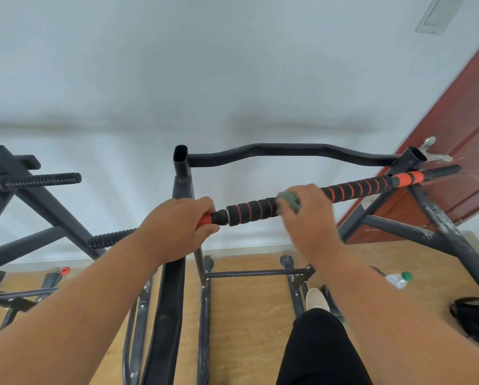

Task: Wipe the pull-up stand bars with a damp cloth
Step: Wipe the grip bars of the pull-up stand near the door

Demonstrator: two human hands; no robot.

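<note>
You have one view only, from the wide-angle camera on your head. It looks forward and down from above the black-and-orange foam-wrapped pull-up bar (352, 190), which sits close, crossing mid-frame. Your forearms enter from the bottom corners. Past the bar lies the white wall (232, 79); far below is the wooden floor (246, 315). Straight edges bow toward the frame's borders.
</note>
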